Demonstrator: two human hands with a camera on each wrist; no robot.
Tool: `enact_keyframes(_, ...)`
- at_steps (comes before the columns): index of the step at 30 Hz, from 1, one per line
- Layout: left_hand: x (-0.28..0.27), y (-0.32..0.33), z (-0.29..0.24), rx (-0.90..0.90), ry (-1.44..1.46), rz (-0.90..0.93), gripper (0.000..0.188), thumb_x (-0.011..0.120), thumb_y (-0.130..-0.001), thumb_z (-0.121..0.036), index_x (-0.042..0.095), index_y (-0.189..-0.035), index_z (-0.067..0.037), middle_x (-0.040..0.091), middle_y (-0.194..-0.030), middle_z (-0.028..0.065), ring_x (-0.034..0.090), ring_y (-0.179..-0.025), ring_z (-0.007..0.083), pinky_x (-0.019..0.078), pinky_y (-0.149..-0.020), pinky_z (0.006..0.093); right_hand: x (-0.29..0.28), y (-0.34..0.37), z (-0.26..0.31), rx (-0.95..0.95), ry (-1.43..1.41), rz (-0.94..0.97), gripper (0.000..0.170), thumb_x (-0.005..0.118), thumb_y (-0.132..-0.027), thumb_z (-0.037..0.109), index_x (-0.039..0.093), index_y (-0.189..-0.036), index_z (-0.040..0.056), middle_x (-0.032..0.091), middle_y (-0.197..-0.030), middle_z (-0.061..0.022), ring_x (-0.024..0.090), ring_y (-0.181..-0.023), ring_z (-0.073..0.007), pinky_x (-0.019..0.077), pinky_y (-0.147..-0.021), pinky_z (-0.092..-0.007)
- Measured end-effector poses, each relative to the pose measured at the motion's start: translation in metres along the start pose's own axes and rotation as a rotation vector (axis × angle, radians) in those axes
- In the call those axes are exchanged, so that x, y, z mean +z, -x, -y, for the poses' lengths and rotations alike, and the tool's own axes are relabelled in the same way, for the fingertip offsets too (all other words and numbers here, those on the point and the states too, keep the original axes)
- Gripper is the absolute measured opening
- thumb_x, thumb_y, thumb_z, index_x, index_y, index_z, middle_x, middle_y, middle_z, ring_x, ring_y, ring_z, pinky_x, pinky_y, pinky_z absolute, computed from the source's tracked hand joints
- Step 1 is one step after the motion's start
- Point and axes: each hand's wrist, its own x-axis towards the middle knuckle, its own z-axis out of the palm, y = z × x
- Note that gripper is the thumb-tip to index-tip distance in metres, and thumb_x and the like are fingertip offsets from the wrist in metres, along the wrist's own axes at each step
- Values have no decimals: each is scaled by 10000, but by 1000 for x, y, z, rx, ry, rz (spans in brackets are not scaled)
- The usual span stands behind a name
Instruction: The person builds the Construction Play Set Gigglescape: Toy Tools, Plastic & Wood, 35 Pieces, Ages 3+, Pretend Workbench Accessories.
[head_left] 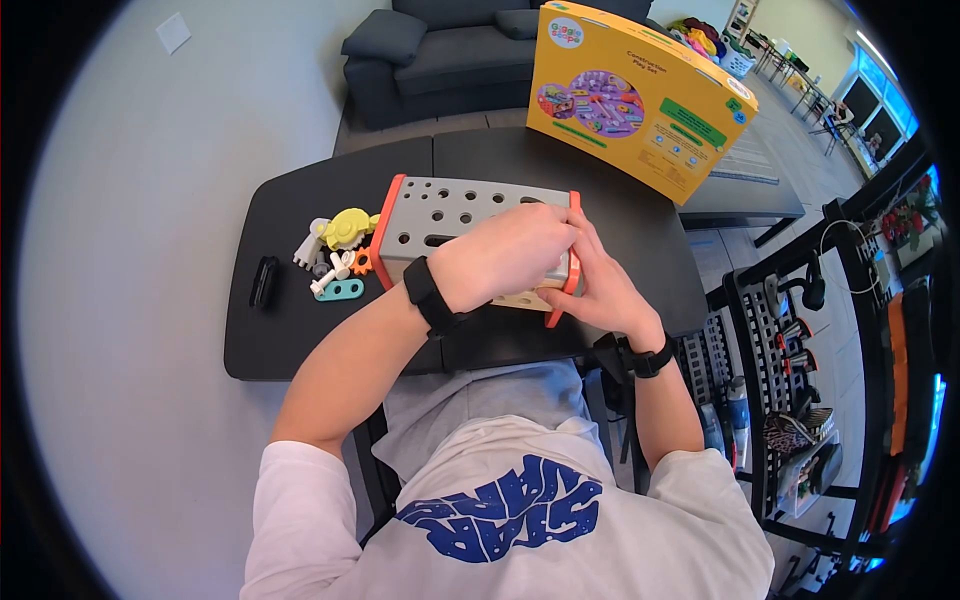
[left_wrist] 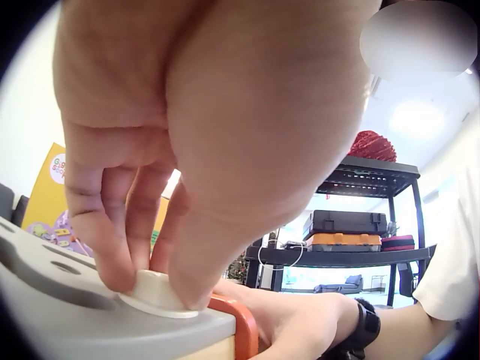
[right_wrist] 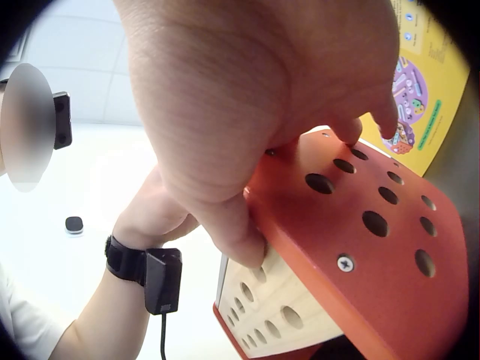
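A toolbox-like box with a grey holed top [head_left: 455,205], red end panels [right_wrist: 427,217] and pale wooden sides [right_wrist: 281,304] lies across the table. My left hand [head_left: 512,250] reaches over its right end. In the left wrist view, the thumb and fingers of that hand [left_wrist: 180,150] pinch a round white piece [left_wrist: 156,294] against the grey top, beside the red edge. My right hand [head_left: 608,290] grips the box's right end. Its thumb presses the wooden side and its fingers reach over the red panel in the right wrist view.
Left of the box lie a yellow saw-like toy [head_left: 348,229], a white piece [head_left: 333,272], an orange gear [head_left: 361,262] and a teal strip [head_left: 341,290]. A black object [head_left: 264,282] lies farther left. A yellow carton [head_left: 640,100] stands at the back right; shelving [head_left: 770,350] is at the right.
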Motion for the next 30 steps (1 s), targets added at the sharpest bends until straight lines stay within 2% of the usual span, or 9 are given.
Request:
enact_keyframes(4,-1,3,1,85,-46,-73,183,702,-858,-110,688,-998,7,670,-1016,156,666,-948,360,544,-865,437,0,0,0,1,0,3,754,795,-809,270,423,-1441,95,344,-1599,-129,283,-1508,-429,406,-1148,-482)
enact_keyframes(6,-9,5,-1,-35,-89,29,206,724,-856,-146,691,-1004,-6,667,-978,140,665,-943,349,541,-851,437,-2,-2,3,-5,-18,9,754,800,-807,264,427,-1439,92,346,-1598,-131,287,-1509,-418,409,-1145,-477)
enact_keyframes(10,-29,26,10,-113,-140,38,228,738,-854,-183,693,-1008,-21,663,-948,129,661,-919,346,541,-828,424,-3,-2,2,-7,5,10,751,812,-798,256,442,-1428,83,351,-1594,-133,313,-1500,-408,421,-1135,-465)
enact_keyframes(16,-76,95,53,-293,-93,-239,255,750,-864,-196,701,-1015,3,701,-949,126,691,-881,280,557,-810,359,-2,-4,-3,-54,-34,-41,721,800,-800,197,455,-1425,99,354,-1599,-116,428,-1435,-386,438,-1121,-440)
enact_keyframes(19,-94,134,65,-531,-84,-358,228,762,-863,-161,704,-1004,9,709,-904,104,683,-840,207,554,-796,324,-4,-4,-4,-24,-15,-42,738,797,-795,180,450,-1442,111,345,-1609,-110,426,-1439,-382,437,-1122,-437)
enact_keyframes(22,-95,173,81,-636,-107,-373,213,759,-864,-161,705,-985,7,701,-873,109,678,-819,211,549,-776,328,-4,-4,-3,-30,-5,-59,725,780,-807,120,461,-1458,108,334,-1625,-115,412,-1450,-377,417,-1141,-433)
enact_keyframes(25,-85,204,98,-756,-144,-281,202,746,-871,-164,711,-976,5,703,-860,120,678,-805,237,545,-752,351,-3,-5,0,-37,-7,-85,693,767,-818,62,488,-1451,92,342,-1627,-118,400,-1461,-365,399,-1158,-427)
enact_keyframes(28,-71,231,119,-936,-229,-136,208,707,-864,-182,720,-987,-15,730,-936,163,708,-897,331,562,-812,426,-3,-6,2,-14,36,-122,670,768,-815,46,513,-1434,78,364,-1615,-124,411,-1456,-356,399,-1159,-423)
enact_keyframes(30,-61,246,131,-982,-254,-118,191,703,-855,-157,725,-985,-19,732,-947,169,708,-913,339,564,-825,432,-2,-6,3,8,26,-152,647,767,-815,35,536,-1419,64,388,-1604,-133,428,-1447,-350,404,-1157,-421)
